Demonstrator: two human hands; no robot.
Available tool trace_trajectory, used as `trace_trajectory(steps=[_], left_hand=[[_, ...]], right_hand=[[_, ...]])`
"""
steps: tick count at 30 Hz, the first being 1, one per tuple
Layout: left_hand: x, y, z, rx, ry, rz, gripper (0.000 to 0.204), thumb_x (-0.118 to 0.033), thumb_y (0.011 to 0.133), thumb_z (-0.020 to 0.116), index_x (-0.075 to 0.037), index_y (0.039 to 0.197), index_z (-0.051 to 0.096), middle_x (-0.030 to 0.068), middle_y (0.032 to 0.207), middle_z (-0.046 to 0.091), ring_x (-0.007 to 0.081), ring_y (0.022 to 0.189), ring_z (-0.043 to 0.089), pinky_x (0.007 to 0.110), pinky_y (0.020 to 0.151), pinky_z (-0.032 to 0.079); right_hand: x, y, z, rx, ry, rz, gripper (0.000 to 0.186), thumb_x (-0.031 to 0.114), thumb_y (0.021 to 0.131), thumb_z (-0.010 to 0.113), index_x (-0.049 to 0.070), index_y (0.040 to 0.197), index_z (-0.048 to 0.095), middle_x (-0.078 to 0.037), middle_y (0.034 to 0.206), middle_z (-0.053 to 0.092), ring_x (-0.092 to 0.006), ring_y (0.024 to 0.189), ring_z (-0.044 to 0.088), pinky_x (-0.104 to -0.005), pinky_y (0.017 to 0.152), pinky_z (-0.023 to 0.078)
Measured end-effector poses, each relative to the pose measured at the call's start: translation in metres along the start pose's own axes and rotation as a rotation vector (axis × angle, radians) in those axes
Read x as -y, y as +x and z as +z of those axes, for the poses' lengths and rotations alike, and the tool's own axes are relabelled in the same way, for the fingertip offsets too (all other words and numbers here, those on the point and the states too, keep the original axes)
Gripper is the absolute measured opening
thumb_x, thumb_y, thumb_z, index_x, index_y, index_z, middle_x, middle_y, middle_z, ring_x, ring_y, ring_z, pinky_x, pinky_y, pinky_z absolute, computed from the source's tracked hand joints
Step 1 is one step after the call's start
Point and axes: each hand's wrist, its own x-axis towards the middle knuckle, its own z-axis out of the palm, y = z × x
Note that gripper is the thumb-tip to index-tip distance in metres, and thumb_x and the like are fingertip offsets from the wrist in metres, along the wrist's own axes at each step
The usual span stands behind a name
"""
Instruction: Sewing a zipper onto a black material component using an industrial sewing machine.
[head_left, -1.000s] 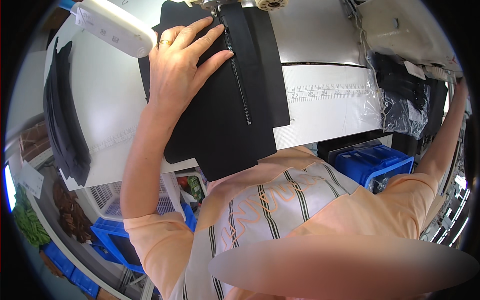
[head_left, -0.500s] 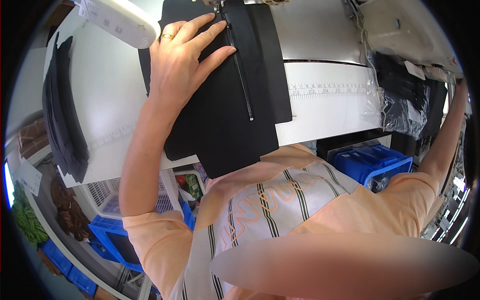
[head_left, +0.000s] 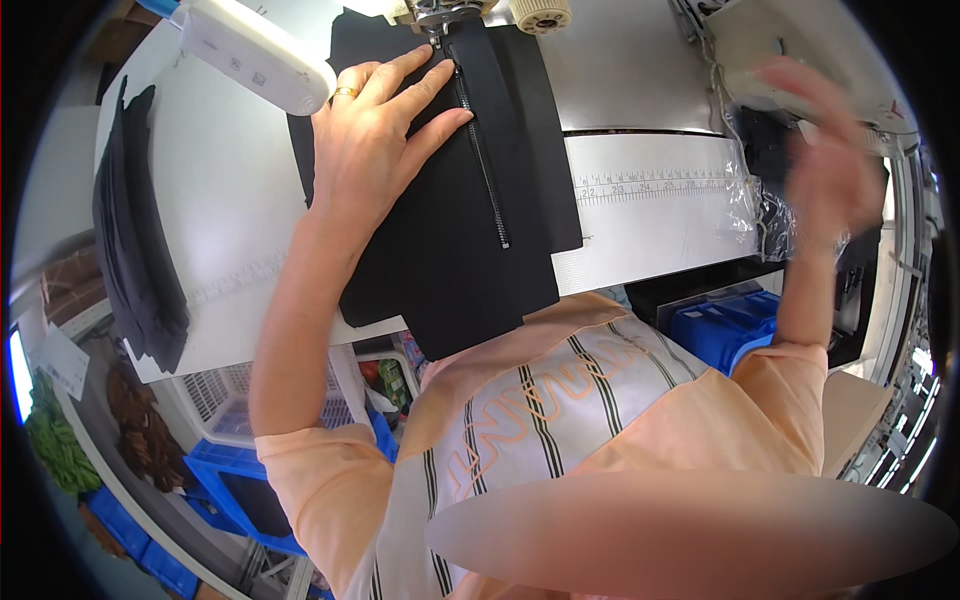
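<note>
Black fabric (head_left: 430,220) lies on the white sewing table, its near end hanging over the edge toward my lap. A dark zipper (head_left: 484,165) runs lengthwise along it. My left hand (head_left: 372,125), with a ring on one finger, rests flat on the fabric, fingers spread and tips beside the zipper's far end. Just past those fingertips is the sewing machine's presser foot (head_left: 437,40). My right hand (head_left: 832,165) is raised on the right, near plastic-wrapped dark goods; motion smears its fingers, so what they hold, if anything, cannot be made out.
A stack of dark fabric strips (head_left: 140,230) lies on the table at left. A white rounded device (head_left: 258,58) juts in at the upper left. Below the table stand a white basket (head_left: 222,400) and blue crates (head_left: 722,328). Ruler markings (head_left: 650,188) cross the table at right.
My right hand has come in from the far right edge toward the table. The left hand keeps its place on the fabric. The view has shifted slightly, showing more of the sewing machine.
</note>
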Motion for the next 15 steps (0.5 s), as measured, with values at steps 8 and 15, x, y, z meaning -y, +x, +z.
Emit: trace_trajectory(steps=[8, 15], left_hand=[[-0.003, 0.011, 0.003, -0.035, -0.067, 0.033, 0.039, -0.036, 0.075, 0.079, -0.013, 0.106, 0.075, 0.0014, 0.113, 0.068, 0.0216, 0.096, 0.062, 0.035, 0.074, 0.053], [-0.001, 0.013, 0.004, -0.048, -0.06, 0.065, 0.039, -0.034, 0.074, 0.08, -0.012, 0.106, 0.074, 0.0027, 0.114, 0.068, 0.0216, 0.095, 0.062, 0.036, 0.073, 0.052]], right_hand=[[-0.043, 0.029, 0.1, 0.596, 0.276, -0.084, 0.036, 0.038, 0.092, 0.059, 0.002, 0.099, 0.066, -0.02, 0.105, 0.065, -0.0363, 0.11, 0.055, -0.0447, 0.098, 0.041], [-0.044, 0.025, 0.109, 0.325, 0.212, -0.219, 0.039, 0.038, 0.088, 0.065, 0.003, 0.104, 0.068, -0.018, 0.108, 0.066, -0.0365, 0.112, 0.055, -0.0473, 0.101, 0.04]])
